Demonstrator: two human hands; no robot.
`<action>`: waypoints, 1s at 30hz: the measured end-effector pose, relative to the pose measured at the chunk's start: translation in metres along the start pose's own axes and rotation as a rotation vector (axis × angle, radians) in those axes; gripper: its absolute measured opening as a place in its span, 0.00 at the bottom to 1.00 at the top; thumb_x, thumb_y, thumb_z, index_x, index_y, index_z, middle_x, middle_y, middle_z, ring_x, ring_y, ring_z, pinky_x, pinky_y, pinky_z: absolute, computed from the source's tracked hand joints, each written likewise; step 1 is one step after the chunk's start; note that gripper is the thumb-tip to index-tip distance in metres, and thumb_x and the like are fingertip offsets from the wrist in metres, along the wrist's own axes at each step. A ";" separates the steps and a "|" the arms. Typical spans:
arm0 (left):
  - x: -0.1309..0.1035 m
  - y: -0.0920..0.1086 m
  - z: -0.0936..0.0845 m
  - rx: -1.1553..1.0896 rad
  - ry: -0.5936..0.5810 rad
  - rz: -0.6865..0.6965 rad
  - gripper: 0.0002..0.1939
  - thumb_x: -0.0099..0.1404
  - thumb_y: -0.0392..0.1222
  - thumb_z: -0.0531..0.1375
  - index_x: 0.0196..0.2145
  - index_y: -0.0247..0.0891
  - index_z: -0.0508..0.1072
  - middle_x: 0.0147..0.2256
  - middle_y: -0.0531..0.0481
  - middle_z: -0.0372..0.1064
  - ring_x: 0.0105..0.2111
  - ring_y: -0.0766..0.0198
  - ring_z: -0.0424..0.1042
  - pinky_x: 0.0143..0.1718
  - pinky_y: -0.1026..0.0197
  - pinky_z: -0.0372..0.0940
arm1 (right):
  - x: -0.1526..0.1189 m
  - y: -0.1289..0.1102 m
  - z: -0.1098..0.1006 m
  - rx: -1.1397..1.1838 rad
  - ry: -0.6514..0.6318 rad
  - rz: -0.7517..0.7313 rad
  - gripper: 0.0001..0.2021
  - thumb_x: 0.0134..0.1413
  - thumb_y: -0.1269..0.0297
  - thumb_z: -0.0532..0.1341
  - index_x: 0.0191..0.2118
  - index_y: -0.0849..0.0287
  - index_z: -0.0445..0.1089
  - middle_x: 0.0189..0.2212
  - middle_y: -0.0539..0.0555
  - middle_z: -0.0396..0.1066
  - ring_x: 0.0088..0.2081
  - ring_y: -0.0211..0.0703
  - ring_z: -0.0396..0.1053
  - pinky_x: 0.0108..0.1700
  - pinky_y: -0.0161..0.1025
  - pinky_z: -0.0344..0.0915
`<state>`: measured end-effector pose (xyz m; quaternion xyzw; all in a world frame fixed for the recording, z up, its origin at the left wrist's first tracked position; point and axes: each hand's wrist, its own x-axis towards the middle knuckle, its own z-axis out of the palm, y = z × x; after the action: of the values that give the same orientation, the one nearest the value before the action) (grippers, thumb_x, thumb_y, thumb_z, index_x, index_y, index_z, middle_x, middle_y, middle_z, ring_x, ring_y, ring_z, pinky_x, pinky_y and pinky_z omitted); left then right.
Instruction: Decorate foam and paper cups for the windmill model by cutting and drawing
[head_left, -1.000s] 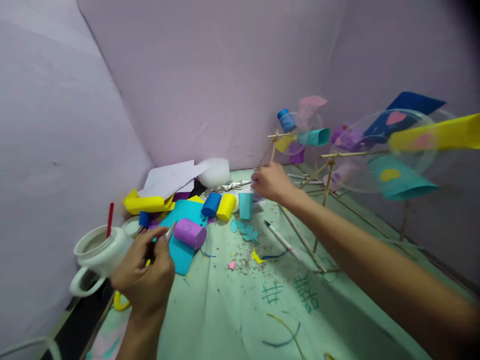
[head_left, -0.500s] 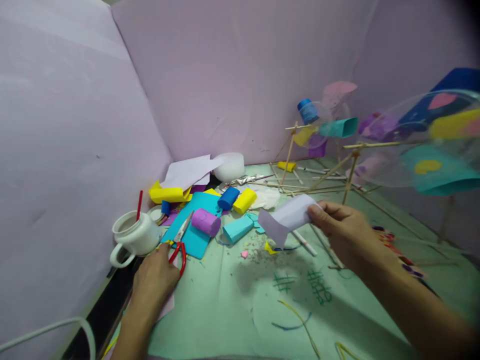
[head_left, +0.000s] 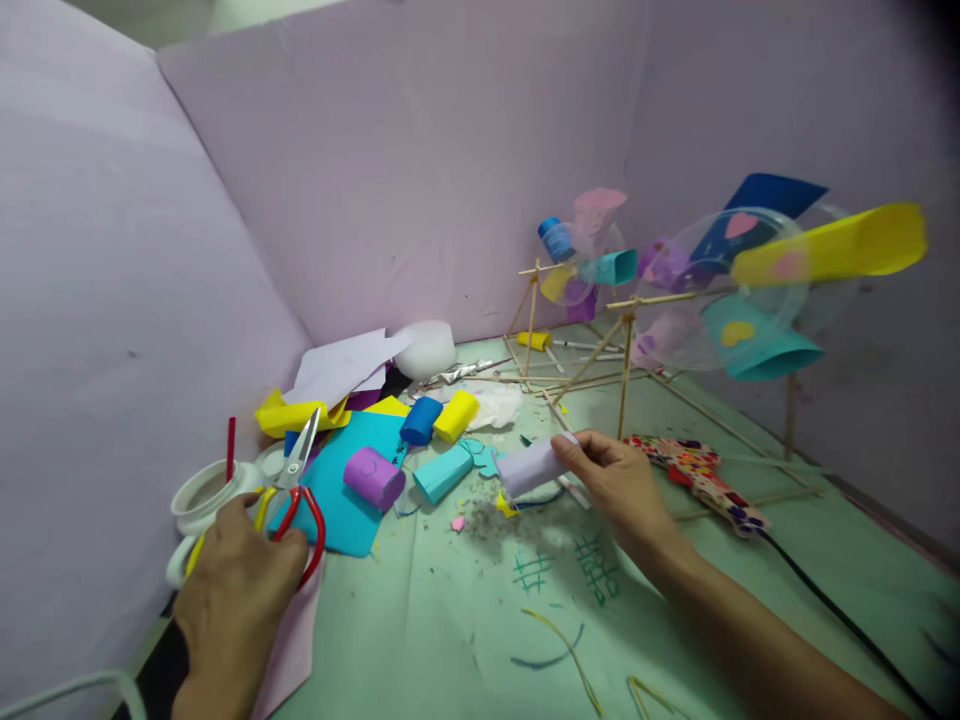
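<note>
My left hand (head_left: 236, 590) is closed around the scissors (head_left: 294, 470), which have red and yellow handles. Their blades point up and away, above the edge of a blue-teal sheet (head_left: 334, 500). Between the thumb and fingers of my right hand (head_left: 611, 480) is one end of a pale lavender paper tube (head_left: 529, 468), held low over the table. Near it lie a teal paper tube (head_left: 444, 470), a purple one (head_left: 375, 477), a blue one (head_left: 421, 421) and a yellow one (head_left: 456, 416).
A white mug (head_left: 206, 500) stands at the left. Two stick frames with paper-cup wheels, the nearer holding a yellow cone (head_left: 862, 245), rise at the right. A patterned glue gun (head_left: 697, 480) with a black cord lies below them. Paper scraps and yellow strings (head_left: 559, 640) litter the table.
My left hand has lifted the scissors, blades now pointing more upward. My right hand has lowered the lavender tube, and its loose flap no longer shows. The view has turned rightward.
</note>
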<state>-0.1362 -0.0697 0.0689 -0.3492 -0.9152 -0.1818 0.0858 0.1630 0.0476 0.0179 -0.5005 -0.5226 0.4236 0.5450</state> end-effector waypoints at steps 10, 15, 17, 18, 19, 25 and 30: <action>-0.038 0.090 0.008 -1.428 -0.785 -0.045 0.27 0.45 0.43 0.66 0.43 0.43 0.63 0.16 0.65 0.57 0.09 0.77 0.46 0.07 0.74 0.43 | -0.002 0.004 0.010 0.309 -0.050 0.172 0.20 0.39 0.45 0.65 0.23 0.60 0.67 0.16 0.45 0.59 0.16 0.31 0.52 0.14 0.29 0.48; -0.059 0.128 0.035 -1.417 -0.776 -0.104 0.26 0.49 0.55 0.65 0.41 0.44 0.60 0.27 0.55 0.71 0.08 0.79 0.48 0.06 0.74 0.45 | -0.006 0.000 0.012 0.342 -0.065 0.230 0.21 0.36 0.46 0.66 0.22 0.61 0.67 0.17 0.47 0.62 0.17 0.33 0.57 0.13 0.28 0.57; -0.063 0.128 0.043 -1.432 -0.761 -0.101 0.26 0.50 0.58 0.64 0.41 0.45 0.60 0.21 0.59 0.68 0.07 0.78 0.47 0.06 0.74 0.45 | -0.009 -0.002 0.013 0.348 -0.094 0.240 0.19 0.37 0.48 0.67 0.23 0.61 0.68 0.17 0.47 0.63 0.18 0.33 0.60 0.14 0.29 0.59; -0.064 0.126 0.046 -1.442 -0.757 -0.091 0.26 0.51 0.59 0.63 0.41 0.45 0.60 0.17 0.62 0.64 0.07 0.77 0.46 0.06 0.74 0.45 | -0.012 -0.003 0.014 0.344 -0.119 0.230 0.18 0.38 0.49 0.66 0.23 0.61 0.69 0.18 0.48 0.64 0.19 0.34 0.61 0.15 0.29 0.61; -0.065 0.122 0.048 -1.452 -0.762 -0.079 0.26 0.51 0.59 0.63 0.42 0.45 0.60 0.13 0.64 0.59 0.07 0.76 0.45 0.06 0.74 0.46 | -0.016 -0.003 0.015 0.328 -0.144 0.207 0.16 0.39 0.51 0.66 0.24 0.60 0.70 0.19 0.48 0.66 0.20 0.35 0.63 0.16 0.30 0.64; -0.068 0.110 0.046 -1.530 -0.752 -0.104 0.27 0.51 0.55 0.65 0.44 0.47 0.59 0.10 0.67 0.51 0.08 0.74 0.48 0.08 0.75 0.46 | -0.035 0.000 0.015 -0.081 -0.046 -0.558 0.03 0.49 0.66 0.64 0.27 0.56 0.72 0.20 0.50 0.72 0.22 0.40 0.69 0.25 0.36 0.68; -0.068 0.109 0.045 -1.513 -0.725 -0.055 0.31 0.47 0.48 0.69 0.45 0.47 0.59 0.18 0.66 0.58 0.10 0.76 0.54 0.10 0.74 0.49 | -0.036 -0.007 0.015 -0.254 -0.123 -1.086 0.07 0.52 0.74 0.61 0.31 0.53 0.71 0.23 0.52 0.75 0.27 0.42 0.72 0.32 0.39 0.70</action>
<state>-0.0144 -0.0181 0.0384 -0.3268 -0.5255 -0.6252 -0.4756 0.1446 0.0127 0.0185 -0.1958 -0.7829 0.0442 0.5889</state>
